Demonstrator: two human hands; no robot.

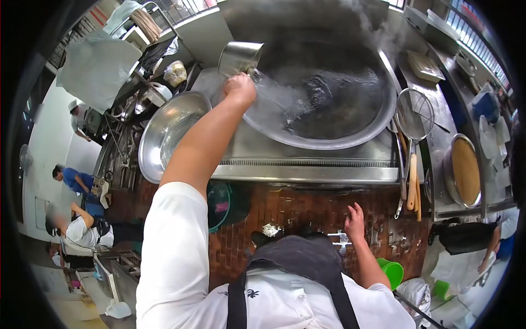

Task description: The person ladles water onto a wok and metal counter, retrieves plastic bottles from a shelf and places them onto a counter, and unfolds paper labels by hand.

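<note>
My left hand (239, 88) is closed around the handle of a steel dipper (241, 57), held tilted over the left rim of a very large wok (323, 141). Water (298, 104) streams from that side into the wok, where the dark liquid ripples and steams. Under my outstretched forearm sits a wide steel basin (150, 145), partly hidden by the arm. My right hand (355, 220) hangs in front of the stove at my right side, fingers apart, holding nothing.
A wire skimmer (415, 118) with a wooden handle leans at the stove's right, near a round container of brown contents (466, 170). A green basket (219, 205) stands on the wet brick floor (285, 214). Other people (82, 230) are at the left; a lime-green bucket (390, 272) is behind my right arm.
</note>
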